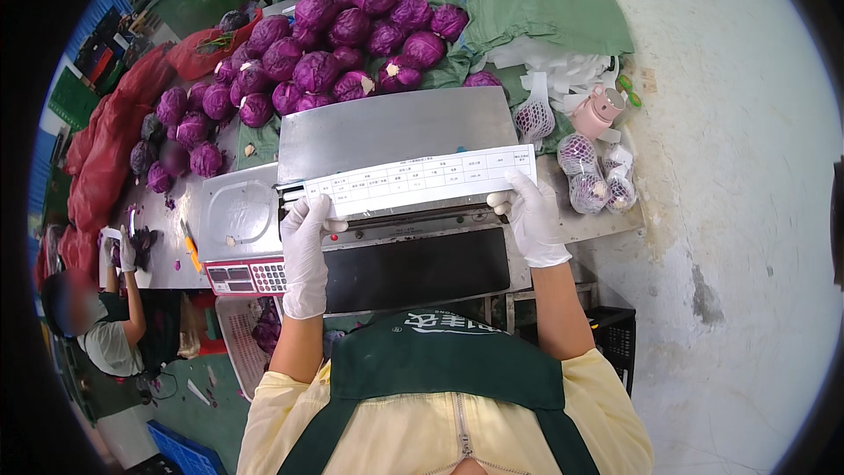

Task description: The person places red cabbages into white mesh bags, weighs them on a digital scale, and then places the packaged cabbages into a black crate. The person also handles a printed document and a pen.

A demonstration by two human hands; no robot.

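Note:
A long white paper strip (422,179) with a printed table is stretched between my two gloved hands, above the front of a metal wrapping machine (395,122). My left hand (306,254) pinches its left end between thumb and fingers. At the other end, my right hand (531,218) grips the lower right corner. Below the strip lies the machine's black front plate (419,270). A digital scale (241,211) with a red keypad stands left of the machine, partly behind my left hand. Purple cabbages (316,72) are heaped behind the machine.
Netted cabbages (583,171) and a pink bottle (597,112) stand at the right. An orange-handled knife (191,247) lies left of the scale. Red mesh sacks (105,145) line the far left, where a co-worker (112,323) handles something. A pink crate (241,336) is under the table edge.

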